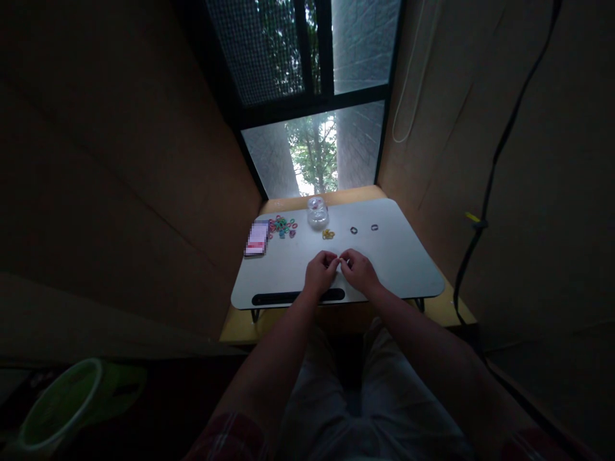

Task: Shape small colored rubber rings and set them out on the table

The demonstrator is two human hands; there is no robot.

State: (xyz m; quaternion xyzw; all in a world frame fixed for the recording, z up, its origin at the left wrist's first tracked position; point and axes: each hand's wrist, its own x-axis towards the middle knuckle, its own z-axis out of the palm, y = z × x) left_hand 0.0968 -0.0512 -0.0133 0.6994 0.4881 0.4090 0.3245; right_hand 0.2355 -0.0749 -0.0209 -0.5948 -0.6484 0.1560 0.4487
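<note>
Below a window [314, 153] stands a white desk [278, 272]. At frame centre the left hand [321, 272] and right hand [359, 269] meet, fingers [329, 255] bent closely together; whether they hold anything, I cannot tell. Yellow rings [328, 235] lie just above, near a clear jar [318, 214], its contents indistinct. A green bin [72, 390] sits lower left.

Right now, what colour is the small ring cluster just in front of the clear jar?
The small ring cluster is yellow, best seen in the head view.
</note>
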